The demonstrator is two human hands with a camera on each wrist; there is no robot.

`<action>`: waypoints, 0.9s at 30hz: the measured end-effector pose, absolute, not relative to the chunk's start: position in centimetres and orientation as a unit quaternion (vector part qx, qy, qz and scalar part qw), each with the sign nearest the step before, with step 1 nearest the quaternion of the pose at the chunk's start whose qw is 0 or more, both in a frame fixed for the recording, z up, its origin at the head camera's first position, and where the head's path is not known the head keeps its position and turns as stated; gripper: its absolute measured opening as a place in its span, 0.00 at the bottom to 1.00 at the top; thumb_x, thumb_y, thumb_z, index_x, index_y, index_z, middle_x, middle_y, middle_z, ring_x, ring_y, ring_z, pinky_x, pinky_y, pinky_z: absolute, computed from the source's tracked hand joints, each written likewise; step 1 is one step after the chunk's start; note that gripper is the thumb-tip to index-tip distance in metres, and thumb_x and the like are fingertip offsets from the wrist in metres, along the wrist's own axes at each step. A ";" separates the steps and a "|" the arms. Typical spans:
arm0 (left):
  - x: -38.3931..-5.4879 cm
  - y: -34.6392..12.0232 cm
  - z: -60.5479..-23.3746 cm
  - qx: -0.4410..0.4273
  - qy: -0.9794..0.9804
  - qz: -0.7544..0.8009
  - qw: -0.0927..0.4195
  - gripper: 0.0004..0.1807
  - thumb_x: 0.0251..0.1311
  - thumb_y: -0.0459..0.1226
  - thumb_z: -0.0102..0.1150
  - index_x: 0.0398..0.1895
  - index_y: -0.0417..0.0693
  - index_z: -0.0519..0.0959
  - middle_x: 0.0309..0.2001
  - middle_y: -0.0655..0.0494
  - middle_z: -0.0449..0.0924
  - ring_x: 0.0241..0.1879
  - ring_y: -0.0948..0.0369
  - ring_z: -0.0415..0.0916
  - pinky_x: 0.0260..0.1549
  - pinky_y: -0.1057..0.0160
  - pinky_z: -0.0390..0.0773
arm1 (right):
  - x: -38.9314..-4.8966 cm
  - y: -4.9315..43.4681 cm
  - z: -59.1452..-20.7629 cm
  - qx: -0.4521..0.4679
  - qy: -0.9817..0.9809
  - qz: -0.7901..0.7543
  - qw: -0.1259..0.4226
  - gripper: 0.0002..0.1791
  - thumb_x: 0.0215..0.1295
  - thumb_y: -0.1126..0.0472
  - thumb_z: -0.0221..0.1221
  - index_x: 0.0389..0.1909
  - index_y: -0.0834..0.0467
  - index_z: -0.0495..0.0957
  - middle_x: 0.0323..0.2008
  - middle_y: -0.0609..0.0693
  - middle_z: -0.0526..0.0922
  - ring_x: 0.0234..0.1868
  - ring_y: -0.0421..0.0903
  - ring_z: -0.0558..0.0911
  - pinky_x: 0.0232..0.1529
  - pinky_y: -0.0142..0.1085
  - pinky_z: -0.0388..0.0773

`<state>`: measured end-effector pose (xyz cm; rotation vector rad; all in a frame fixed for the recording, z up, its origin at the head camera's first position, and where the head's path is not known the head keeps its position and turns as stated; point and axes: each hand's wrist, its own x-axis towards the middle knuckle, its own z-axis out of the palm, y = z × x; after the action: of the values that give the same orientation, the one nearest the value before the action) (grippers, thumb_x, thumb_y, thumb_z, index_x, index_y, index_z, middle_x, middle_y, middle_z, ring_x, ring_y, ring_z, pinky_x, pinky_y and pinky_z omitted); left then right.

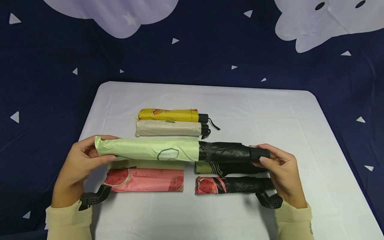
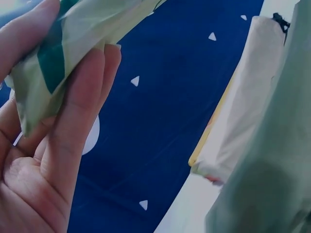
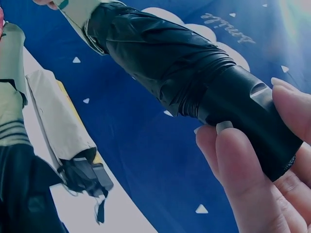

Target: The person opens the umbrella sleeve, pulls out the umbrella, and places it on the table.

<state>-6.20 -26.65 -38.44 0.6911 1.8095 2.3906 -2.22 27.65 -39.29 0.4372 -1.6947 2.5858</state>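
A folded black umbrella (image 1: 228, 151) is held level above the table, part of its length inside a light green sleeve (image 1: 147, 149). My left hand (image 1: 82, 160) pinches the sleeve's far left end between thumb and fingers; the left wrist view shows that fabric corner with a dark green patch. At the other end, my right hand (image 1: 283, 170) grips the black handle (image 3: 252, 116) with thumb and fingertips. Between sleeve mouth and handle, the black canopy shows bare and wrinkled.
Behind lie a yellow sleeved umbrella (image 1: 168, 115) and a beige sleeved one (image 1: 168, 128). Nearer are a watermelon-print sleeve (image 1: 150, 180), a pale green sleeve (image 1: 159, 164) partly hidden, a black-and-red folded umbrella (image 1: 240, 185) and a green-and-black one (image 1: 207, 167), on a white table (image 1: 300, 113).
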 end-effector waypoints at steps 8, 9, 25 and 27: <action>-6.7 -28.4 -39.0 0.202 0.588 0.783 0.021 0.32 0.44 0.02 0.55 0.57 0.18 0.74 0.53 0.41 0.83 0.48 0.57 0.85 0.43 0.65 0.84 | -1.8 29.9 -39.5 0.131 -0.515 0.847 0.029 0.22 0.66 0.91 0.41 0.61 0.87 0.65 0.55 0.74 0.80 0.53 0.60 0.85 0.44 0.43 0.85; -6.9 -28.6 -39.1 0.201 0.588 0.783 0.022 0.31 0.44 0.02 0.55 0.57 0.19 0.74 0.52 0.41 0.84 0.47 0.57 0.85 0.43 0.65 0.84 | -1.8 30.2 -39.5 0.130 -0.512 0.849 0.032 0.22 0.66 0.91 0.40 0.61 0.87 0.64 0.55 0.74 0.80 0.53 0.60 0.85 0.44 0.44 0.85; -9.3 -29.7 -43.2 0.127 0.647 0.751 0.037 0.27 0.54 0.08 0.56 0.56 0.33 0.80 0.45 0.50 0.86 0.44 0.64 0.84 0.39 0.71 0.82 | -1.4 34.0 -40.5 0.084 -0.549 0.831 0.034 0.22 0.67 0.90 0.41 0.62 0.87 0.64 0.55 0.70 0.82 0.52 0.58 0.86 0.44 0.43 0.85; -9.6 -29.7 -43.6 0.124 0.647 0.751 0.048 0.28 0.55 0.09 0.56 0.56 0.36 0.81 0.45 0.52 0.87 0.44 0.65 0.84 0.40 0.71 0.82 | -1.6 34.4 -40.7 0.071 -0.572 0.816 0.027 0.22 0.68 0.89 0.43 0.62 0.86 0.64 0.54 0.67 0.83 0.52 0.56 0.86 0.44 0.43 0.84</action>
<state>-9.58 -29.74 -43.64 0.3780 1.9727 2.2890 -1.56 34.41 -40.74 0.2180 -1.7678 2.5212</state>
